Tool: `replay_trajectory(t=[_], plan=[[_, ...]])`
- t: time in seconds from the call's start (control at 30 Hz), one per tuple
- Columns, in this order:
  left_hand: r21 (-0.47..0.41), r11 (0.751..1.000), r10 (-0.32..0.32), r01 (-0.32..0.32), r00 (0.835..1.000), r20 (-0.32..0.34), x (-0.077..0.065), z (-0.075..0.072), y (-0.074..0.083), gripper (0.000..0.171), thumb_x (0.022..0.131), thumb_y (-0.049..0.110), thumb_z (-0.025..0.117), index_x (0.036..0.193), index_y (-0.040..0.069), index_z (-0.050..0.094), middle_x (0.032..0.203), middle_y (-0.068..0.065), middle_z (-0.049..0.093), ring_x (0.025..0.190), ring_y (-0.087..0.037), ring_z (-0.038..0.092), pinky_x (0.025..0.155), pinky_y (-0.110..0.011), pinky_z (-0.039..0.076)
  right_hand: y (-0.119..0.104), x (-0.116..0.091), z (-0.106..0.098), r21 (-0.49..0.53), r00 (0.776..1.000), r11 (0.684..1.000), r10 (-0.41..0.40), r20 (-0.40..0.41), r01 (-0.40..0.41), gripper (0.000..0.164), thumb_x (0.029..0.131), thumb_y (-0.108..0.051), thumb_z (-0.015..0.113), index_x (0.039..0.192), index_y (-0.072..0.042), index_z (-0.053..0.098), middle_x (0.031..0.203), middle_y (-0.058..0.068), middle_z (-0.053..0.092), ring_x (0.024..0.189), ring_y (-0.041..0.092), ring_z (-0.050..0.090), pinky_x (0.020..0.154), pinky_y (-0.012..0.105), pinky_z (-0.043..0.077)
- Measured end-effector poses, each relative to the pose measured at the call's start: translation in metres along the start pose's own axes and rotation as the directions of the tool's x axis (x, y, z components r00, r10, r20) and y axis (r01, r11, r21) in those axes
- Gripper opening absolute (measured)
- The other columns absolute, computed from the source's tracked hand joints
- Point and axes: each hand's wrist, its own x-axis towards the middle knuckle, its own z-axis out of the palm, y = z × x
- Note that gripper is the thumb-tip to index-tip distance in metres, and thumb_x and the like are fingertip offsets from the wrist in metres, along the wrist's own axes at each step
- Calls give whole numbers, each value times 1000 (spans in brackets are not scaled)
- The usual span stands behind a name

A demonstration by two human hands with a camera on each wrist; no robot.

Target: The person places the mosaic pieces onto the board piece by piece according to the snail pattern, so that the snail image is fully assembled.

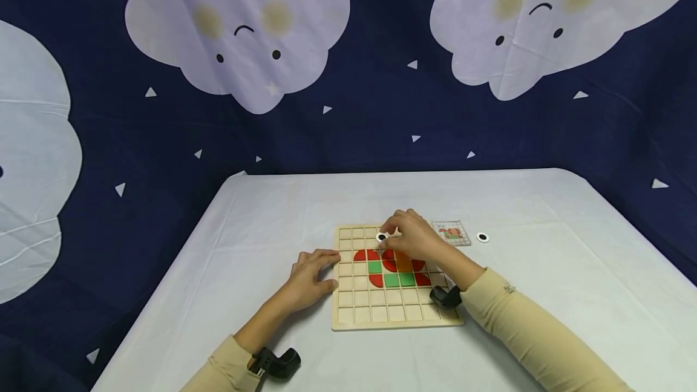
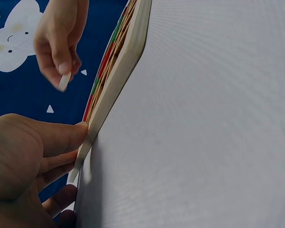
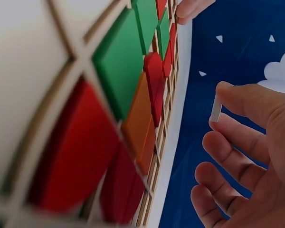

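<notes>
Between thumb and forefinger, my right hand (image 1: pixel 412 236) pinches a white disc with a black dot (image 1: pixel 382 237), above the far part of a wooden grid board (image 1: pixel 359 316). Edge-on, the disc (image 3: pixel 216 108) looks thin in the right wrist view. My left hand (image 1: pixel 309 278) touches the board's left edge with its thumb and fingers spread; the left wrist view shows the thumb (image 2: pixel 66 137) against that edge. Red rounded pieces (image 1: pixel 376 280), green squares (image 1: pixel 374 267) and an orange piece (image 1: pixel 403 262) lie in the grid's cells, partly hidden beneath the right hand.
A pattern card (image 1: pixel 452 233) with a small coloured picture lies beyond the board's right side. Another white disc with a black dot (image 1: pixel 482 237) rests right of it. The white-covered table (image 1: pixel 261 216) backs onto a dark blue cloth (image 1: pixel 370 89) with clouds.
</notes>
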Motion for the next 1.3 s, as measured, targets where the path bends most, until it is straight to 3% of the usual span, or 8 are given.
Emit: replay_trajectory(t=[0.5,1.07,1.3], plan=[[7,1000,4,-4,1000,-4,0,0,0,46,79,11,71,125,8,61,134,0,54,107,-18,39,88,-37,26,-3,28,19,-101,995,995,33,96,-23,24,80,-31,73,98,-15,72,90,-2,61,88,18,48,84,40,40],[-5,1000,7,-7,1000,-8,-2,-1,0,46,80,10,71,124,8,61,134,0,54,106,-18,39,87,-37,27,-3,28,20,-125,995,992,-22,102,35,18,80,-29,74,92,-16,72,86,-1,60,81,17,46,73,34,37],[3,1000,9,-9,1000,-2,-1,-1,0,46,80,11,70,125,9,60,135,0,54,108,-19,39,87,-37,27,0,26,17,-125,995,992,6,96,6,20,80,-30,73,94,-16,73,88,-2,60,84,18,46,77,36,38]])
